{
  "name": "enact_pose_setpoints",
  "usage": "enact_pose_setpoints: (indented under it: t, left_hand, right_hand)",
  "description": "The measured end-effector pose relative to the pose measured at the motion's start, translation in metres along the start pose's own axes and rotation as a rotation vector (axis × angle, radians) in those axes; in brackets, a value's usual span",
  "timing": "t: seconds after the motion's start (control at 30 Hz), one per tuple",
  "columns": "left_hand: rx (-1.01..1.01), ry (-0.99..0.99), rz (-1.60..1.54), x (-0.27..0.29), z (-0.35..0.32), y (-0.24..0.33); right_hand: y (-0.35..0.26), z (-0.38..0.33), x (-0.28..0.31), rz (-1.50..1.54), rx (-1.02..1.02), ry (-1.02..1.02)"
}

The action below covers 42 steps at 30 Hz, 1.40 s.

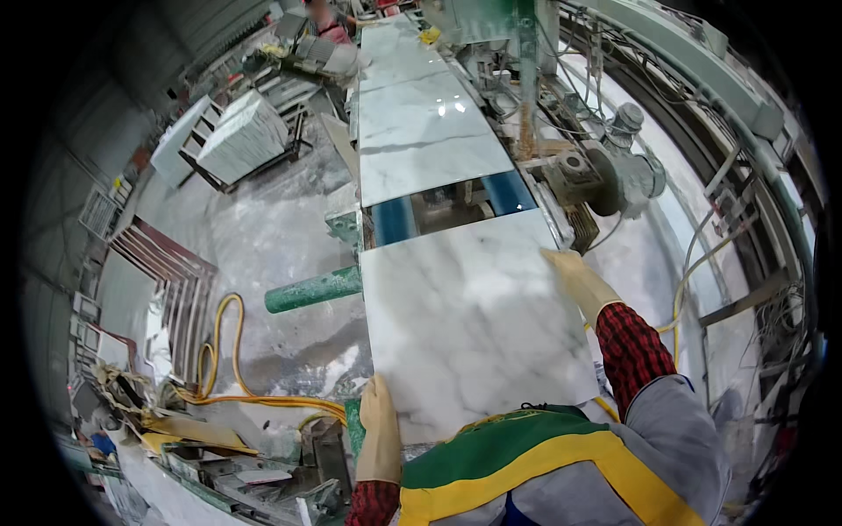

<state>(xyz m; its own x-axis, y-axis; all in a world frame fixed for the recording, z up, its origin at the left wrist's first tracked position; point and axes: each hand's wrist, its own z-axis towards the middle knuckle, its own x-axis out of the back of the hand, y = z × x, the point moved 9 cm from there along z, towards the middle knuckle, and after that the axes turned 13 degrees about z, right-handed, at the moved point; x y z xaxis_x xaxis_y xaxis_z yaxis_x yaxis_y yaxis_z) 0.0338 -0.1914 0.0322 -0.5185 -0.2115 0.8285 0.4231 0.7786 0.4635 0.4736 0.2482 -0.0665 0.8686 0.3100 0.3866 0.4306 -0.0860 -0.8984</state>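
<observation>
Two grips: cream-gloved left hand (pixel 378 430), cream-gloved right hand (pixel 579 280), clamped on grey-veined white rectangular stone slab (pixel 474 329)
Hand spacing: left near, right far, opposite edges, likely for balance

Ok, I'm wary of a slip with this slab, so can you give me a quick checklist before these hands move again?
1. Left hand on the left edge of the marbled slab: ok.
2. Right hand at the right edge, near the far corner: ok.
3. Fingers supporting the slab from below: cannot tell; its underside is hidden.
4. Gap before the next slab ahead: ok; the blue strips show between the two.
5. Floor at left free of trip hazards: not ok; a yellow hose lies looped there.
</observation>
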Motion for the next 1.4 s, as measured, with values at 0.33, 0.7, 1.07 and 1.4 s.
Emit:
enact_pose_setpoints:
  t: [0.33, 0.7, 1.07, 1.4]
  left_hand:
    - [0.080, -0.179, 0.111, -0.014, 0.099, 0.035]
    - [0.105, -0.144, 0.091, -0.012, 0.147, 0.051]
    - [0.077, -0.239, 0.150, 0.008, 0.151, 0.100]
    - [0.043, -0.275, 0.159, 0.000, 0.173, 0.101]
  right_hand:
    - [0.017, -0.061, 0.017, 0.449, -0.297, 0.273]
    - [0.021, -0.148, -0.030, 0.475, -0.466, 0.083]
    - [0.023, -0.115, -0.019, 0.390, -0.422, 0.121]
    - [0.011, -0.096, -0.015, 0.315, -0.410, 0.127]
